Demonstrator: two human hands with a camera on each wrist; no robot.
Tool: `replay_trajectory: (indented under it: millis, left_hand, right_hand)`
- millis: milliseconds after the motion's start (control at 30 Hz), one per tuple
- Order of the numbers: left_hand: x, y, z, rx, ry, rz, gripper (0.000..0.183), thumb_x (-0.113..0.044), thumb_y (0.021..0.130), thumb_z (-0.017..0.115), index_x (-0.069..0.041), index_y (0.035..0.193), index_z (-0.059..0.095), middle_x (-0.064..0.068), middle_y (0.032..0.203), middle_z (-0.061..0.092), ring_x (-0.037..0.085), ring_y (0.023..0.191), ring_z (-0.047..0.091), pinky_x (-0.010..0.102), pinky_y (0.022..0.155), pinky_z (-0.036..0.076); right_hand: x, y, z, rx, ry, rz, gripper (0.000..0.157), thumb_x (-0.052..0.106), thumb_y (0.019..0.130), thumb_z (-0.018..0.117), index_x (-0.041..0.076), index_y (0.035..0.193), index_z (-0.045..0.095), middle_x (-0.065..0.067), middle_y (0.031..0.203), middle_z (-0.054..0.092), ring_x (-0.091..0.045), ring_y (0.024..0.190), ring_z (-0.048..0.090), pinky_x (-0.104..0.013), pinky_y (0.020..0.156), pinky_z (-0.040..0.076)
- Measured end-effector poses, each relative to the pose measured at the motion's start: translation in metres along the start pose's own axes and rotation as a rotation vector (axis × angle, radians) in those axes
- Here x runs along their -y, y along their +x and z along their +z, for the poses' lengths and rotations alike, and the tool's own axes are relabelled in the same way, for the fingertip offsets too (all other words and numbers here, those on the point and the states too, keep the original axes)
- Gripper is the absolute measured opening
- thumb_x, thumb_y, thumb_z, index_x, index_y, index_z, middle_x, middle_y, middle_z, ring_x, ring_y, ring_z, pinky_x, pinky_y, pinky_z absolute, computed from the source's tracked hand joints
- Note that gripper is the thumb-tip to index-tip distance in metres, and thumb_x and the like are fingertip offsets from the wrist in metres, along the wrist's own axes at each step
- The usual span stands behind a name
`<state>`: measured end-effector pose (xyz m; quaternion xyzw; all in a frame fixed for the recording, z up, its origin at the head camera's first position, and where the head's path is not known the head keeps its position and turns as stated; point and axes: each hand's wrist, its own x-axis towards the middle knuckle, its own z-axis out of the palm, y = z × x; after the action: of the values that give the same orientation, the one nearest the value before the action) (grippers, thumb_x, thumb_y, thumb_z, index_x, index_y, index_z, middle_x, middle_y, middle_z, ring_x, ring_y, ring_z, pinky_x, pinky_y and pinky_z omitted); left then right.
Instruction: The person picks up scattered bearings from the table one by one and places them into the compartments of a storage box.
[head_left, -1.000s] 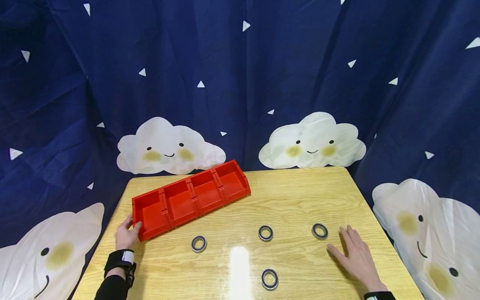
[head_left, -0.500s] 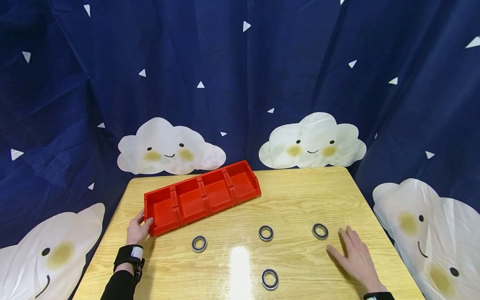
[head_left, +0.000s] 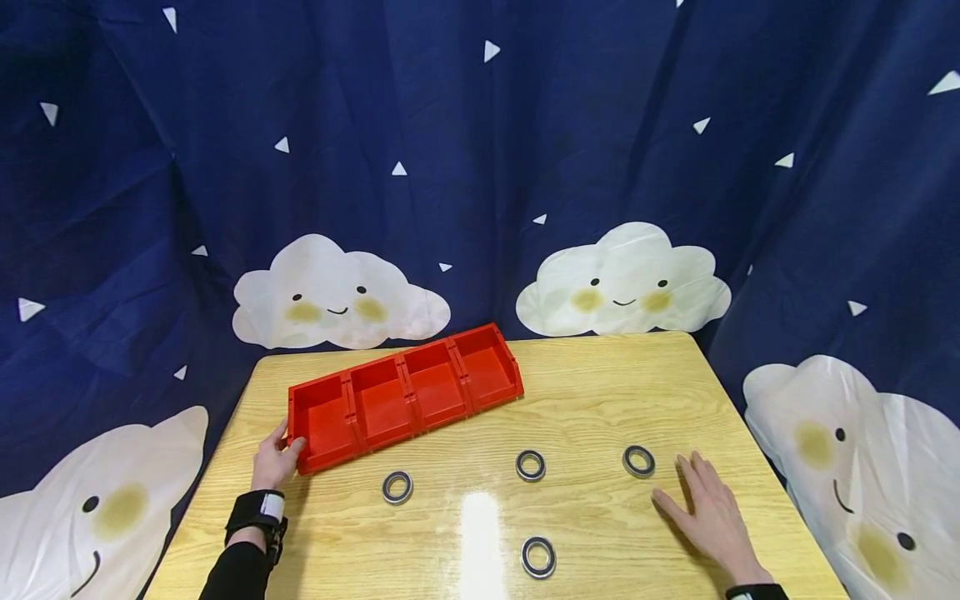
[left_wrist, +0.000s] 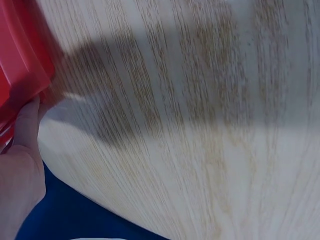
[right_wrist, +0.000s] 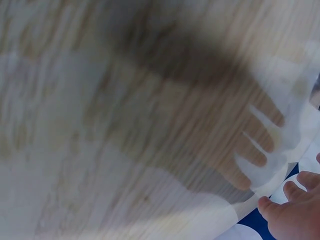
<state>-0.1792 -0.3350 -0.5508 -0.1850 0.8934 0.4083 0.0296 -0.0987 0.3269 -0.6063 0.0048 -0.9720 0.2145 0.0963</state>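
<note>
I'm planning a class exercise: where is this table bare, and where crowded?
Bare: back right of the table, beyond the rightmost ring, beside red tray; near left, between left sleeve and nearest ring. Crowded: back left, around red tray and left hand; between rightmost ring and right hand.

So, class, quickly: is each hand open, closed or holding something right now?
Left hand: holding the red tray by one end.
Right hand: open, holding nothing.

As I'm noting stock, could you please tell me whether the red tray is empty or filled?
Empty: in the head view, the red tray shows bare floors in all four compartments, and the four rings lie outside it.
</note>
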Motion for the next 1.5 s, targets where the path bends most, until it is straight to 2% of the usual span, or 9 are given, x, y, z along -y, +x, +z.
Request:
replay_trajectory:
  millis: [300,400,567,600,733,833,1067,1267,1500]
  left_hand:
    - [0.001,0.003,-0.004,0.006,0.025,-0.002,0.058,-0.018,0.090,0.047,-0.008,0.141,0.021,0.034,0.130,0.038,0.044,0.114,0.046,0.047,0.089,0.046]
    - [-0.002,0.003,-0.001,0.012,0.028,-0.003,0.057,-0.018,0.090,0.047,-0.009,0.141,0.021,0.033,0.132,0.035,0.042,0.115,0.046,0.048,0.091,0.044]
    - [-0.010,0.004,0.008,0.039,-0.030,0.018,0.058,-0.021,0.090,0.047,-0.011,0.142,0.021,0.032,0.134,0.033,0.042,0.116,0.046,0.049,0.094,0.042]
    - [-0.013,0.004,0.010,0.031,-0.042,0.031,0.058,-0.024,0.090,0.049,-0.013,0.141,0.024,0.033,0.134,0.034,0.040,0.113,0.049,0.046,0.090,0.045]
    - [-0.023,0.008,0.022,0.041,-0.058,0.046,0.057,-0.023,0.090,0.050,-0.015,0.141,0.026,0.032,0.133,0.035,0.039,0.111,0.052,0.044,0.089,0.047]
    - [-0.033,0.010,0.033,0.061,-0.060,0.037,0.055,-0.019,0.091,0.048,-0.013,0.141,0.025,0.032,0.132,0.038,0.040,0.113,0.050,0.047,0.091,0.044]
    - [-0.059,0.012,0.059,0.084,-0.076,0.032,0.055,-0.018,0.091,0.049,-0.015,0.141,0.026,0.028,0.133,0.040,0.037,0.112,0.051,0.045,0.091,0.046]
    - [-0.070,0.017,0.083,0.103,-0.131,0.027,0.055,-0.017,0.091,0.049,-0.017,0.141,0.026,0.025,0.136,0.038,0.035,0.111,0.052,0.043,0.092,0.046]
    - [-0.083,0.015,0.100,0.103,-0.135,0.074,0.053,-0.015,0.090,0.051,-0.017,0.139,0.032,0.024,0.134,0.041,0.032,0.107,0.055,0.039,0.085,0.050]
  right_hand:
    - [-0.001,-0.001,0.001,-0.015,-0.001,-0.012,0.076,0.049,0.078,0.059,0.002,0.133,0.038,-0.030,0.137,0.031,-0.047,0.126,0.028,-0.063,0.091,0.025]
    - [0.000,-0.001,0.001,-0.015,-0.004,-0.014,0.076,0.049,0.078,0.059,0.002,0.133,0.037,-0.030,0.137,0.031,-0.047,0.126,0.027,-0.063,0.091,0.025]
    - [0.001,0.000,0.000,-0.005,0.002,-0.014,0.076,0.049,0.079,0.059,0.002,0.134,0.037,-0.030,0.138,0.030,-0.047,0.126,0.027,-0.063,0.091,0.025]
    - [0.002,0.000,0.000,0.001,0.005,-0.013,0.076,0.049,0.079,0.059,0.001,0.134,0.036,-0.030,0.138,0.029,-0.047,0.126,0.027,-0.063,0.092,0.024]
    - [0.003,0.000,-0.001,0.008,0.003,-0.009,0.076,0.049,0.079,0.059,0.002,0.134,0.037,-0.030,0.138,0.030,-0.047,0.125,0.028,-0.062,0.092,0.024]
    - [0.004,-0.001,-0.001,0.006,-0.007,-0.004,0.075,0.049,0.079,0.059,0.001,0.133,0.038,-0.029,0.137,0.031,-0.047,0.125,0.028,-0.062,0.091,0.025]
    - [0.005,-0.002,-0.001,0.026,-0.001,0.003,0.076,0.050,0.079,0.057,0.002,0.134,0.036,-0.030,0.138,0.029,-0.047,0.126,0.027,-0.063,0.092,0.024]
    - [0.006,-0.003,0.001,0.051,0.006,0.015,0.077,0.051,0.080,0.055,0.001,0.135,0.034,-0.030,0.139,0.027,-0.047,0.127,0.024,-0.062,0.094,0.023]
    - [0.009,-0.002,0.001,0.044,0.002,0.021,0.078,0.052,0.080,0.055,0.001,0.135,0.035,-0.030,0.138,0.028,-0.047,0.126,0.026,-0.062,0.094,0.023]
